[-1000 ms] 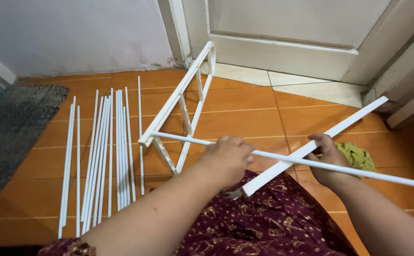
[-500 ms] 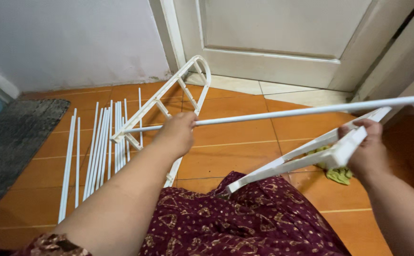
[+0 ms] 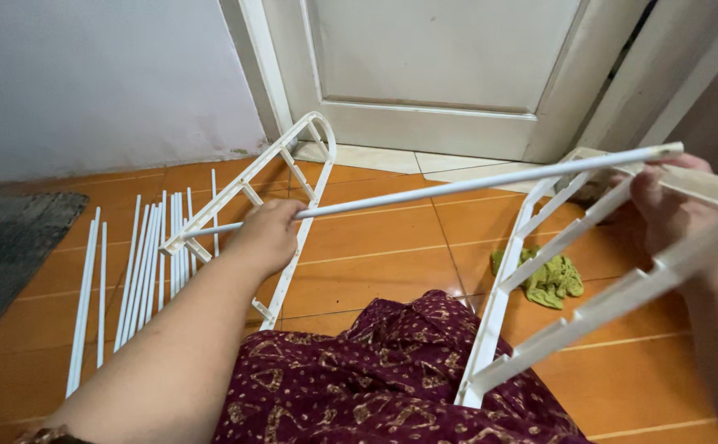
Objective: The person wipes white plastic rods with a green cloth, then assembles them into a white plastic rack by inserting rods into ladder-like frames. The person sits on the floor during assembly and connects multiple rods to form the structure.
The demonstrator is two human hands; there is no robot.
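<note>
Left hand (image 3: 267, 234) grips a long white rod (image 3: 457, 182) w/ fingers closed round it, rod running across from the floor frame (image 3: 248, 185) up to the right. Right hand (image 3: 663, 205) clutches the raised white side frame (image 3: 572, 271), lifted over the lap. Loose rods (image 3: 141, 263) lie on orange tiles, green rag (image 3: 549, 278) nearby.

Left hand (image 3: 267, 237) closed, arm extended; right hand (image 3: 669, 205) raised, fingers curled.

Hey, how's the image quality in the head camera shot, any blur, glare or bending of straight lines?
Head view: soft, even indoor light, no harsh glare; the left hand and long white plastic rod look sharp; the right hand and white plastic ladder-shaped frame near the edge look slightly soft; wide-angle lens makes the white door lean.
</note>
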